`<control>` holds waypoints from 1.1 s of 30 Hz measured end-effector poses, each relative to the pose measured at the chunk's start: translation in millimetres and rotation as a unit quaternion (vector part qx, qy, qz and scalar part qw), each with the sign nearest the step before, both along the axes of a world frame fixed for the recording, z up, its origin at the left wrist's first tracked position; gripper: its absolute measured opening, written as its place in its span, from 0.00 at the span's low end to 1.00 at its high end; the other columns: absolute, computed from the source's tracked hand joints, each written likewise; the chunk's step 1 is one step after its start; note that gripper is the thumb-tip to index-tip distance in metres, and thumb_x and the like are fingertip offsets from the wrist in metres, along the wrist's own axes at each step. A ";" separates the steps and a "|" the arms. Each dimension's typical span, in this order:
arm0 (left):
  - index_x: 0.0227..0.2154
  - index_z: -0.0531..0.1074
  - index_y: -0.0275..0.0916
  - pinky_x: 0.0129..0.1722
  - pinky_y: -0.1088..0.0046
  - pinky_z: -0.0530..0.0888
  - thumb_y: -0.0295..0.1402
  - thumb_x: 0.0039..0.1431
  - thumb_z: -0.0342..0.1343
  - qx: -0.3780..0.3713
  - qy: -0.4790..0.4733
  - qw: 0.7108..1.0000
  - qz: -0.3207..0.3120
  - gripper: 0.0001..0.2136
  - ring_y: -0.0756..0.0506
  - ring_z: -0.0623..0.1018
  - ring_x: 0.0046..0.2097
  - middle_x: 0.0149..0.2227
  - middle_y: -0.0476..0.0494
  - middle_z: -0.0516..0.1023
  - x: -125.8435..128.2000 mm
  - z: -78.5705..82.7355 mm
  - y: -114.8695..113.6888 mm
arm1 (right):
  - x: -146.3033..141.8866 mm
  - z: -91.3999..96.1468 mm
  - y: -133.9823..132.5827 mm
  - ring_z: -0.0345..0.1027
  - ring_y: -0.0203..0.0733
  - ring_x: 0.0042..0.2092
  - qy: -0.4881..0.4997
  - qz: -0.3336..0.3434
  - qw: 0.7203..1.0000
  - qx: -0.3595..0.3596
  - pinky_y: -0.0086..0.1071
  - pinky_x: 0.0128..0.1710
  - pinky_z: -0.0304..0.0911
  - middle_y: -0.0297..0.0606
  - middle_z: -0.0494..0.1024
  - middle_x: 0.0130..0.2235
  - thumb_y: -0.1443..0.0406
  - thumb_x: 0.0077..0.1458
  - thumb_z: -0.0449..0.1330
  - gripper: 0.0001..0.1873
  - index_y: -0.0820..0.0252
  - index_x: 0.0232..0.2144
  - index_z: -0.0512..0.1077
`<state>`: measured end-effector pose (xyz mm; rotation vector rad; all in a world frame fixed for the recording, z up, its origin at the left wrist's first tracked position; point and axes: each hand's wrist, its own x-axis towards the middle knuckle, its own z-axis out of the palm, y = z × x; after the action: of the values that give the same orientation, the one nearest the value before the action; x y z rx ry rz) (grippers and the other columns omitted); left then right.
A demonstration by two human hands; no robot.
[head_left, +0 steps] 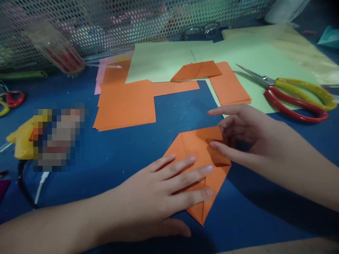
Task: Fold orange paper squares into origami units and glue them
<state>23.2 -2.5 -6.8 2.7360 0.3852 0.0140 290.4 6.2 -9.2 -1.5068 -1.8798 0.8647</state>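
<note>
An orange folded paper [196, 141] lies on the blue tabletop in front of me, with creases and a pointed lower end. Across its middle and left side my left hand [172, 187] rests flat, fingers stretched out and apart. At the upper right edge of the paper is my right hand [246, 137]. Its thumb hovers over or touches the paper, a shadow beneath it; its index finger is stretched out, well apart from the thumb. The other right fingers curl by the edge, partly hidden.
Behind lie an orange paper stack [127, 106], a smaller folded orange piece [197, 70], orange strips [230, 84] and pale green sheets [164, 56]. Red-and-yellow-handled scissors [293, 93] lie right, a jar [58, 53] and a yellow object [26, 141] with cables left. A perforated metal panel [119, 21] stands behind.
</note>
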 end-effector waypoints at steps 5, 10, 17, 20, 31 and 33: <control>0.69 0.61 0.44 0.72 0.53 0.58 0.52 0.72 0.51 -0.005 0.006 1.000 -0.001 0.29 0.38 0.56 0.75 0.74 0.43 0.56 -3.2 -2.7 0.0 | -3.9 0.9 -0.3 0.73 0.39 0.31 0.031 0.032 0.999 0.016 0.32 0.29 0.73 0.31 0.72 0.33 0.59 0.57 0.62 0.21 0.50 0.54 0.69; 0.68 0.62 0.45 0.72 0.50 0.58 0.51 0.72 0.52 -0.019 0.000 1.000 0.002 0.28 0.36 0.58 0.74 0.73 0.43 0.60 -2.8 -2.8 1.2 | -8.4 0.1 -5.4 0.72 0.35 0.30 -0.010 0.121 0.986 0.118 0.27 0.30 0.72 0.30 0.76 0.33 0.62 0.63 0.60 0.06 0.50 0.44 0.71; 0.58 0.67 0.33 0.66 0.54 0.70 0.46 0.65 0.61 -0.103 -0.075 0.989 0.075 0.26 0.35 0.71 0.64 0.60 0.29 0.72 -4.0 -3.7 2.1 | -7.0 -13.6 -9.3 0.78 0.36 0.39 -0.055 0.224 0.951 0.205 0.27 0.37 0.74 0.36 0.81 0.40 0.72 0.66 0.55 0.10 0.53 0.41 0.74; 0.58 0.64 0.33 0.64 0.55 0.73 0.48 0.68 0.58 -0.094 -0.106 0.983 0.118 0.26 0.35 0.70 0.64 0.61 0.26 0.69 -6.4 -7.7 3.4 | -7.5 -14.7 -7.0 0.78 0.37 0.40 -0.043 0.249 0.943 0.218 0.28 0.39 0.76 0.38 0.81 0.41 0.71 0.67 0.54 0.10 0.54 0.42 0.75; 0.70 0.54 0.28 0.71 0.43 0.57 0.54 0.66 0.56 -0.003 -0.052 0.992 0.115 0.41 0.30 0.53 0.75 0.73 0.20 0.53 -7.7 -11.4 7.8 | -12.8 -13.3 -6.0 0.73 0.46 0.60 -0.111 0.262 0.924 0.255 0.41 0.58 0.74 0.49 0.79 0.57 0.71 0.67 0.52 0.13 0.57 0.36 0.76; 0.70 0.54 0.29 0.71 0.43 0.57 0.55 0.65 0.57 -0.005 -0.046 0.992 0.117 0.42 0.30 0.52 0.75 0.74 0.21 0.51 -6.2 -11.0 8.6 | -12.9 -13.2 -7.0 0.72 0.47 0.61 -0.123 0.272 0.917 0.265 0.43 0.59 0.72 0.48 0.80 0.57 0.71 0.67 0.52 0.14 0.57 0.36 0.77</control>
<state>17.1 6.2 -17.9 2.6522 0.6753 0.1979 277.4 -0.8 -22.3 -0.7920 -2.5193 0.3261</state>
